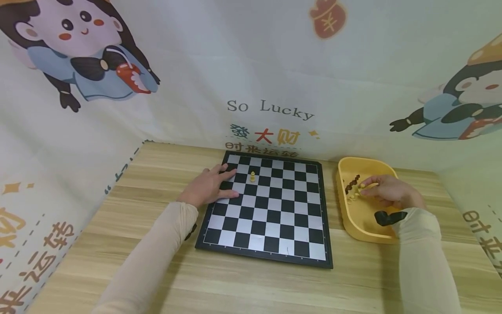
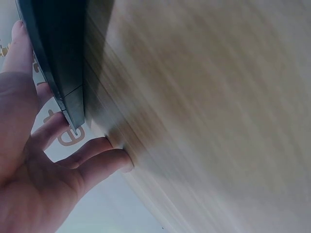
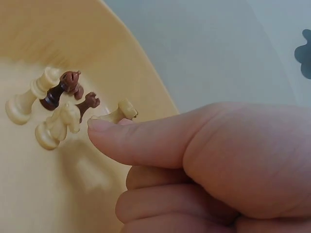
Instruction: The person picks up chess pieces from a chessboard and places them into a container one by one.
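Observation:
The black-and-white chessboard (image 1: 274,213) lies on the table, with one cream chess piece (image 1: 252,176) upright toward its far left. My left hand (image 1: 204,186) rests at the board's left edge, thumb and forefinger stretched over the squares. In the left wrist view, other fingers (image 2: 104,162) of that hand reach the tabletop beside the board's side. Over the yellow tray, my right hand (image 1: 390,192) pinches a cream chess piece (image 3: 127,109) between thumb and forefinger; its lower part is hidden. Below it lie a cream knight (image 3: 58,125), another cream piece (image 3: 31,97) and dark brown pieces (image 3: 62,90).
The yellow tray (image 1: 354,233) stands right of the board, its raised rim around the right hand. A printed cloth (image 1: 270,65) hangs behind the wooden table (image 1: 251,288) and along its sides. A strip of tabletop separates board and tray.

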Demonstrator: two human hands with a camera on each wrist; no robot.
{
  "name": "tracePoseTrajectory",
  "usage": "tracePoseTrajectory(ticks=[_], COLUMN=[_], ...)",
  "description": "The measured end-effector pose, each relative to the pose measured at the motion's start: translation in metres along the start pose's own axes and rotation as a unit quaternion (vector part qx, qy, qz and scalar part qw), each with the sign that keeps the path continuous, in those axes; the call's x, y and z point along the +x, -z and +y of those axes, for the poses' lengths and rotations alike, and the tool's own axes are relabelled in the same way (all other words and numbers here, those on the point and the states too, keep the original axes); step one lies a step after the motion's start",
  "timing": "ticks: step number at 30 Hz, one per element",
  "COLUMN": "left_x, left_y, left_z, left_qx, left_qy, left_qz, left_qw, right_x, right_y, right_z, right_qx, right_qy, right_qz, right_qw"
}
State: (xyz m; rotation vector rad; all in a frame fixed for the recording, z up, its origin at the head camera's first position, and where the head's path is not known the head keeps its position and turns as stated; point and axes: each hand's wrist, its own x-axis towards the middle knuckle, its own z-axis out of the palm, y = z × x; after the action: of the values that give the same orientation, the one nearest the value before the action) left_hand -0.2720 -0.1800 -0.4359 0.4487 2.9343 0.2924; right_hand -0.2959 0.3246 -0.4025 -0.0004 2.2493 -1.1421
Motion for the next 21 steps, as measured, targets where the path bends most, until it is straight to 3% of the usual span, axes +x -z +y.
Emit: tracePoseTrajectory(ticks=[15, 21], left_x=[-0.0004, -0.0017], left_y=[0.0, 0.0017], left_z=[-0.0005, 0.0007], left_qx=[0.002, 0.004], left_qy=[-0.008, -0.008], left_qz=[0.008, 0.008], left_qw=[0.9999, 0.9999], right_x=[0.0062, 0.0063], right_y=[0.0014, 0.0005], right_z=[0.007, 0.0061], right_qx=[0.021, -0.005], right_qy=[-0.016, -0.002], right_qz=[0.004, 0.008], right_qw=[0.9996, 1.0])
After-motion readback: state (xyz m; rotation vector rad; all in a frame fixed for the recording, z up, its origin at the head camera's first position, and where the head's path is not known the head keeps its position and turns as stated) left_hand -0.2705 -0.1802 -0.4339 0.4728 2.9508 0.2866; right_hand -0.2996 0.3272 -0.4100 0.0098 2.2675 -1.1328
